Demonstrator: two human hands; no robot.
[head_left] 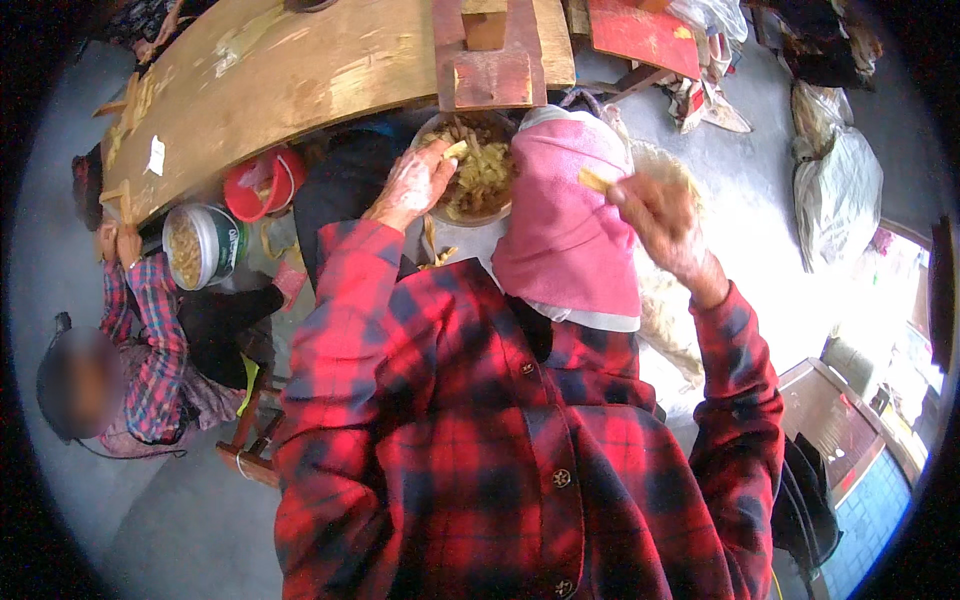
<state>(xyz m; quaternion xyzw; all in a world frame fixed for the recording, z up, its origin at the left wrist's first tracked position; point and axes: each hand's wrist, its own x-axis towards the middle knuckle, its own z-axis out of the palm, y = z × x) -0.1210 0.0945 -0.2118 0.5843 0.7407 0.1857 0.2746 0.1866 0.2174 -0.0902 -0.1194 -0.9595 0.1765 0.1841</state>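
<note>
My left hand point(415, 185) is closed on a pale yellow piece point(455, 150) at the left rim of a round basin point(438, 128). The basin holds many yellow-brown strips point(480, 165), whose exact kind I cannot make out. Over my right leg lies a pink cloth point(570, 220). Above its right side, my right hand point(665, 225) pinches a flat yellow strip point(596, 180) between thumb and fingers. The strip points left, toward the basin.
A long wooden table point(300, 75) runs across the far left, with a reddish board point(490, 85) at its end. Below it stand a red bucket point(262, 185) and a white bucket point(205, 245). A co-worker point(155, 350) sits at left. Plastic bags point(838, 185) lie at right.
</note>
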